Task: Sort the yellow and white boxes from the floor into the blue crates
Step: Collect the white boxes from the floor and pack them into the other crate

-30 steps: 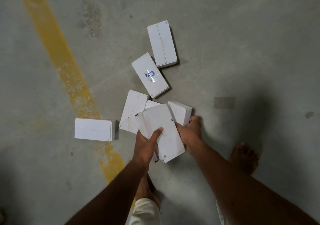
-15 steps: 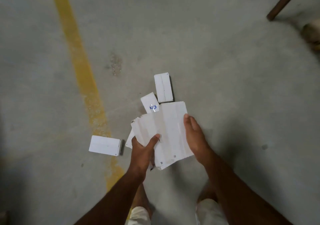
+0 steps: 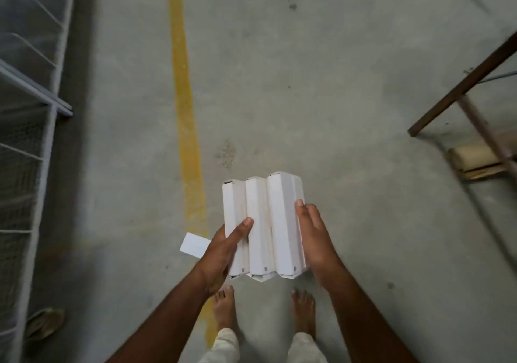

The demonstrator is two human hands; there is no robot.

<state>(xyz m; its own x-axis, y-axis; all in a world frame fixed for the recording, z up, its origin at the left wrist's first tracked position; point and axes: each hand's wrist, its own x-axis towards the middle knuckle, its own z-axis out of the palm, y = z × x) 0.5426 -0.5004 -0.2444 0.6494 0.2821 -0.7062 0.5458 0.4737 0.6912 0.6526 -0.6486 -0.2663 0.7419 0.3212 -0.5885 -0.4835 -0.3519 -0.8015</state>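
Observation:
Three white boxes stand side by side between my hands, held at waist height above the floor. My left hand grips the left side of the bundle, thumb across the front of the leftmost box. My right hand presses flat against the right side with straight fingers. One more white box lies on the concrete floor, partly hidden behind my left hand. No blue crate or yellow box is in view.
A yellow painted line runs along the floor. A white wire rack stands at the left, with a sandal by its foot. A brown wooden frame and a cardboard roll sit at the right. My bare feet stand below the boxes.
I have stood up with the white boxes, lifting them off the floor; they are now squared side by side. The view has swung up, and the other floor boxes are hidden or out of frame.

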